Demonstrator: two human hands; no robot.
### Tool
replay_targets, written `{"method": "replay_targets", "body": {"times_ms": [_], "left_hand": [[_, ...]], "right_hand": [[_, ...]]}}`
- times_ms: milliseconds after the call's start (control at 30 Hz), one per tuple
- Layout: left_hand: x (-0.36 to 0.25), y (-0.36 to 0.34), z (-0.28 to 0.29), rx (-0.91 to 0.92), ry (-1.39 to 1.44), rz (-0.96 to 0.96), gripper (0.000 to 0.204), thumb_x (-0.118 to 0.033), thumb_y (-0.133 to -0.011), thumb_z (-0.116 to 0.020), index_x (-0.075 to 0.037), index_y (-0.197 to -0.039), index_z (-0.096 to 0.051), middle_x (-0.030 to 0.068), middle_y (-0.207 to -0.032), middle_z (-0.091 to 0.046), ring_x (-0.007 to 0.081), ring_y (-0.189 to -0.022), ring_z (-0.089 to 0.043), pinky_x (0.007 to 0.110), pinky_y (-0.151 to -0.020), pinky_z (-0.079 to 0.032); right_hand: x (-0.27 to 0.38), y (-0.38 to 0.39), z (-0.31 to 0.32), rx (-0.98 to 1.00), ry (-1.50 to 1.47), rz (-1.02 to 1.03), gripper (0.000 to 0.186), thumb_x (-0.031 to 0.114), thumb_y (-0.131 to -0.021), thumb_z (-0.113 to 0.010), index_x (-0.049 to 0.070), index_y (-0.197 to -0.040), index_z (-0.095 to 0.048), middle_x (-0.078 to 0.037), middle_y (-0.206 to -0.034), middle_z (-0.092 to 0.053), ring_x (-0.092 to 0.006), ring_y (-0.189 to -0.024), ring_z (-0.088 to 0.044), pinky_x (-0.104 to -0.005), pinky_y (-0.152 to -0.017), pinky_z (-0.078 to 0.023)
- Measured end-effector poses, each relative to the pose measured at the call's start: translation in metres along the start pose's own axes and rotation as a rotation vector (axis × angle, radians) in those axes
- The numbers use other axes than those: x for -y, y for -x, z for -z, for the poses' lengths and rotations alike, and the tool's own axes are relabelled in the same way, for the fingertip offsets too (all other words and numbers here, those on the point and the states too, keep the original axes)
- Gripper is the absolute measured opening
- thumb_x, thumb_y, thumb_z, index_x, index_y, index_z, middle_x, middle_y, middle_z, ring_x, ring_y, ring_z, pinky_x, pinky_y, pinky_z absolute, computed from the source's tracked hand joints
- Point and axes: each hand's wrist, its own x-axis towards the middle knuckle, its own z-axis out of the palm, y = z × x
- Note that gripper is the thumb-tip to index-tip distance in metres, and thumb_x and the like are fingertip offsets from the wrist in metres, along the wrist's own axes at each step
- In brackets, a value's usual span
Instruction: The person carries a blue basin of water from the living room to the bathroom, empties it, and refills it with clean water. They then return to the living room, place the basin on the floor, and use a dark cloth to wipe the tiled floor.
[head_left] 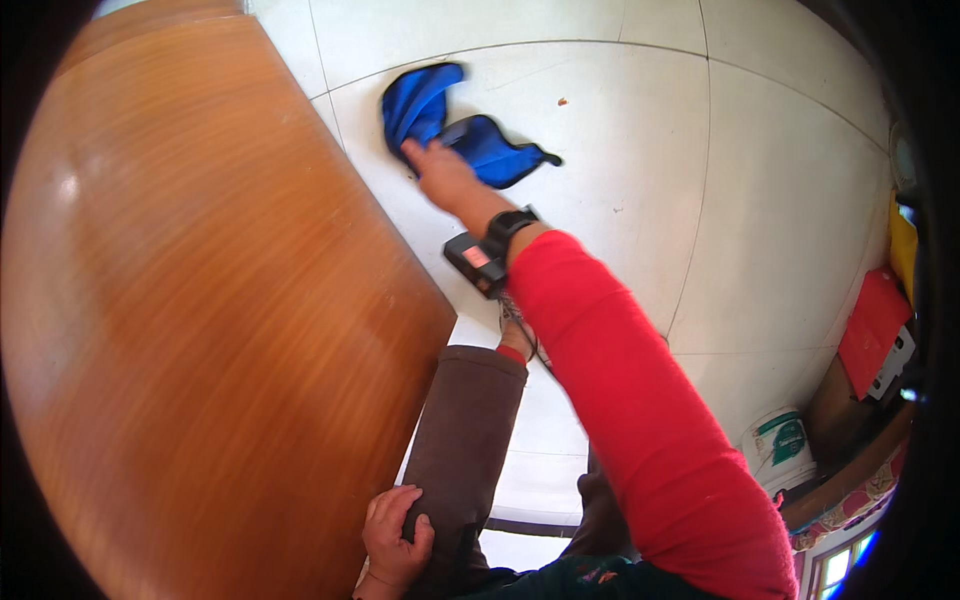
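Note:
A blue cloth piece (497,158) with black edging lies folded and crumpled on the pale tiled floor. My right hand (447,180) reaches down onto its middle, fingers closed at the fabric. Slight motion blur softens the fingertips and the upper tip of the cloth. A small dark grey patch shows on the cloth beside my fingers. On my right wrist sits a black band, with a black box-shaped device (474,265) below it. My left hand (395,535) rests against my brown trouser leg, fingers and thumb apart, holding nothing.
A large brown wooden tabletop (220,300) fills the left side, its corner close to my leg. My shoe (512,318) is partly hidden behind the device. At right stand a white bucket (780,450) and a red item (873,330). A small brown scrap (563,101) lies on the floor.

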Motion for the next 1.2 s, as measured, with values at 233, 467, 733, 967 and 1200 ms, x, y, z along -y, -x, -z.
{"method": "replay_targets", "body": {"times_ms": [233,467,733,967,1200], "left_hand": [[-0.008,0.005,-0.002,0.067,0.019,0.004,0.032,-0.011,-0.081,-0.060,-0.003,-0.113,-0.060,0.0175,-0.113,-0.061,0.0354,-0.107,-0.056,0.043,-0.096,-0.043],[0.001,0.018,-0.021,-0.003,0.058,-0.065,0.032,-0.005,-0.075,-0.059,-0.002,-0.106,-0.061,0.0178,-0.107,-0.063,0.0353,-0.099,-0.058,0.043,-0.090,-0.045],[0.012,0.030,-0.038,0.029,-0.009,-0.047,0.032,-0.005,-0.076,-0.059,0.000,-0.107,-0.059,0.0182,-0.107,-0.061,0.0366,-0.100,-0.056,0.043,-0.089,-0.045],[0.008,0.027,-0.035,0.063,-0.055,-0.062,0.031,-0.004,-0.075,-0.059,0.000,-0.106,-0.060,0.0180,-0.108,-0.061,0.0359,-0.100,-0.056,0.043,-0.090,-0.045],[0.000,0.023,-0.029,0.064,-0.076,-0.069,0.030,-0.004,-0.075,-0.058,0.000,-0.106,-0.060,0.0178,-0.107,-0.062,0.0358,-0.100,-0.057,0.042,-0.090,-0.045]], "right_hand": [[-0.004,0.084,-0.029,0.473,0.351,0.189,0.030,0.012,-0.085,-0.052,0.025,-0.105,-0.069,-0.005,-0.108,-0.061,-0.0286,-0.106,-0.058,-0.0419,-0.088,-0.047],[-0.106,0.110,0.128,-0.050,0.299,-0.025,0.042,0.000,-0.067,-0.068,0.027,-0.100,-0.068,-0.005,-0.098,-0.061,-0.0291,-0.093,-0.060,-0.0404,-0.079,-0.050],[-0.127,0.201,0.124,-0.105,0.361,-0.159,0.030,0.008,-0.077,-0.061,0.028,-0.098,-0.068,-0.007,-0.102,-0.060,-0.0298,-0.096,-0.062,-0.0416,-0.078,-0.052],[-0.138,0.380,0.023,0.471,0.442,-0.087,0.019,0.017,-0.084,-0.057,0.015,-0.096,-0.071,-0.008,-0.097,-0.066,-0.0286,-0.092,-0.065,-0.0400,-0.077,-0.053],[-0.161,0.301,0.094,0.221,0.319,-0.136,0.026,0.011,-0.072,-0.067,0.022,-0.096,-0.069,-0.006,-0.091,-0.067,-0.0287,-0.089,-0.065,-0.0404,-0.074,-0.052]]}}
